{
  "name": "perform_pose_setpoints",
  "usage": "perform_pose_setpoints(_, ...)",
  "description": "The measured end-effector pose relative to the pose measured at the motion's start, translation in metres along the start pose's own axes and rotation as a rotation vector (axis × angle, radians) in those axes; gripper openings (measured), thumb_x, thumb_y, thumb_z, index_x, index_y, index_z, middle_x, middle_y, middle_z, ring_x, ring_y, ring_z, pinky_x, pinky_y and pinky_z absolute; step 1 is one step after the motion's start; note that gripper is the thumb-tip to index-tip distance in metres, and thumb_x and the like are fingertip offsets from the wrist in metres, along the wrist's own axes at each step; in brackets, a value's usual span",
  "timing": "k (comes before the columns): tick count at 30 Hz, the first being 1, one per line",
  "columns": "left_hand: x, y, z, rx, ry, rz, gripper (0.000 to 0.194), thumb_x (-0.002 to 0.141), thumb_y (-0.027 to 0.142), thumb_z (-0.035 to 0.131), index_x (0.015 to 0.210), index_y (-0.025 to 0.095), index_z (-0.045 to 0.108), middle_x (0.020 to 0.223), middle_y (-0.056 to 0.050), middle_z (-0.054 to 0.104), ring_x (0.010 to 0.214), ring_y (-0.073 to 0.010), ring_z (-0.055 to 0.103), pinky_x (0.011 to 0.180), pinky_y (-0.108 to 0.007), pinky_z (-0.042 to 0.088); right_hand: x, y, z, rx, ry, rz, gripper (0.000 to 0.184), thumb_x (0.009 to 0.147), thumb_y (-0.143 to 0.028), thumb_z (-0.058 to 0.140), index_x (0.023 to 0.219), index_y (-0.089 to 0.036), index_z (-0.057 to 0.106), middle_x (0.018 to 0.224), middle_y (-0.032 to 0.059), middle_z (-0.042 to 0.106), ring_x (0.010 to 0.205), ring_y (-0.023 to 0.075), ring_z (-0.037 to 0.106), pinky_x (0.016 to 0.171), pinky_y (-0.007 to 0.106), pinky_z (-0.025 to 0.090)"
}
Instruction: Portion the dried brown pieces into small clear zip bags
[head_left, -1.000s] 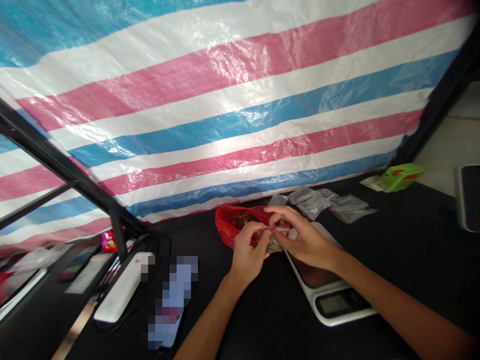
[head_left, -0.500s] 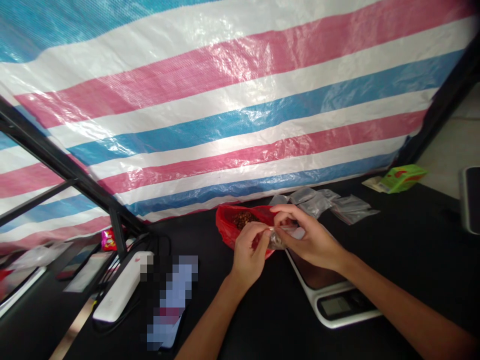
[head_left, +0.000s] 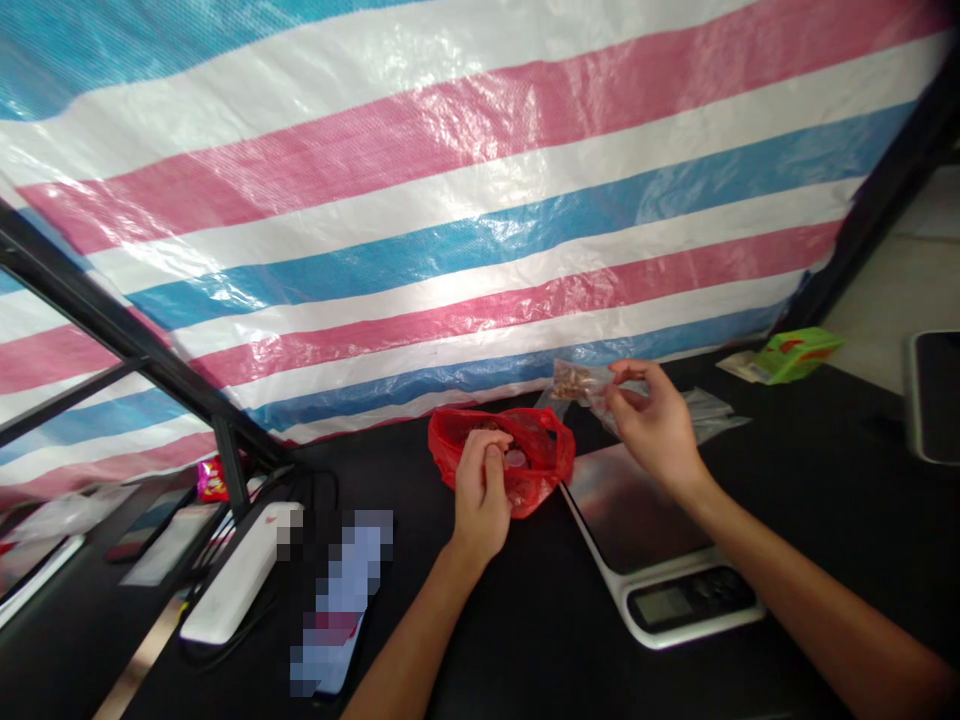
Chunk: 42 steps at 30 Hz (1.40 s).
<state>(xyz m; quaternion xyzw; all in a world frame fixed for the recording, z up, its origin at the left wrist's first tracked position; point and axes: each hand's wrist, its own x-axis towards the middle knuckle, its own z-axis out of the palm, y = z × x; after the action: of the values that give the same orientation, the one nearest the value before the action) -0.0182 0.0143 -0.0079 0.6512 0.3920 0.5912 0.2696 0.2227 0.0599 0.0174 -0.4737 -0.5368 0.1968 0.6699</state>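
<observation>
Well, the right hand [head_left: 656,428] is up at the far side of the table [head_left: 540,640], pinching a small clear bag [head_left: 574,381] at its right end. The bag's long axis runs nearly level from left to right, dipping slightly toward the pinch. Its filled end, packed with reddish-brown bits, points left, away from the hand, and sits against the striped tarp [head_left: 450,220] in view.

The left hand [head_left: 480,490] is nearer, with its fingers curled over a crumpled red plastic bag [head_left: 540,460]. I cannot tell whether they are gripping the bag or something inside it. The small clear bag hangs above and to the far right of the red one, not touching it.

A white kitchen scale [head_left: 645,540] lies just right of the red bag, below the right hand. A pile of flat clear bags [head_left: 709,405] sits behind that hand, and a green box [head_left: 787,355] lies farther right. On the left are a white power strip [head_left: 240,575] and a pixelated object [head_left: 337,600].
</observation>
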Motion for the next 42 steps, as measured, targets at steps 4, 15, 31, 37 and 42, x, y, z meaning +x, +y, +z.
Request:
perform_pose_setpoints(4,0.001,0.000,-0.001,0.007,0.004,0.024,0.029,0.111,0.033,0.041,0.105,0.021,0.067,0.099,-0.005,0.065,0.092,-0.0180,0.062,0.083,-0.031,0.048,-0.002,0.024,0.000,-0.174,-0.237,0.056,0.021,0.084,-0.036,0.070,0.101,-0.023,0.067,0.090,0.0057,0.072,0.073,0.0219,0.071,0.066,0.034,0.061)
perform_pose_setpoints(15,0.004,0.005,-0.003,0.083,-0.020,0.094,0.028,0.110,0.028,0.041,0.100,0.019,0.066,0.096,-0.006,0.065,0.092,-0.0185,0.063,0.084,-0.032,0.049,-0.003,0.038,-0.003,-0.322,-0.492,0.032,0.027,0.085,-0.021,0.053,0.107,-0.022,0.067,0.091,0.0050,0.073,0.074,0.0222,0.072,0.071,0.037,0.061)
perform_pose_setpoints(31,-0.001,0.012,-0.008,0.392,-0.215,0.371,0.020,0.101,0.015,0.047,0.107,0.020,0.065,0.097,-0.008,0.069,0.088,-0.0209,0.068,0.080,-0.034,0.056,-0.010,0.031,0.009,-0.891,-0.772,-0.215,0.046,0.104,-0.045,0.045,0.142,-0.032,0.068,0.161,0.0130,0.052,0.155,0.0434,0.035,0.121,0.068,0.031)
perform_pose_setpoints(37,-0.001,0.010,-0.007,0.431,-0.197,0.381,0.020,0.099,0.013,0.048,0.105,0.020,0.065,0.096,-0.008,0.071,0.088,-0.0213,0.069,0.079,-0.034,0.056,0.020,0.036,0.029,-0.932,-0.898,-0.128,0.044,0.099,-0.051,0.051,0.129,-0.033,0.078,0.150,0.0117,0.064,0.151,0.0473,0.040,0.120,0.072,0.028)
perform_pose_setpoints(42,-0.001,0.010,-0.008,0.427,-0.180,0.374,0.019,0.099,0.013,0.049,0.104,0.020,0.066,0.094,-0.007,0.071,0.087,-0.0214,0.069,0.079,-0.034,0.056,0.023,0.043,0.023,-0.884,-0.789,-0.168,0.048,0.104,-0.049,0.042,0.130,-0.028,0.076,0.141,0.0102,0.071,0.144,0.0422,0.050,0.117,0.069,0.036)
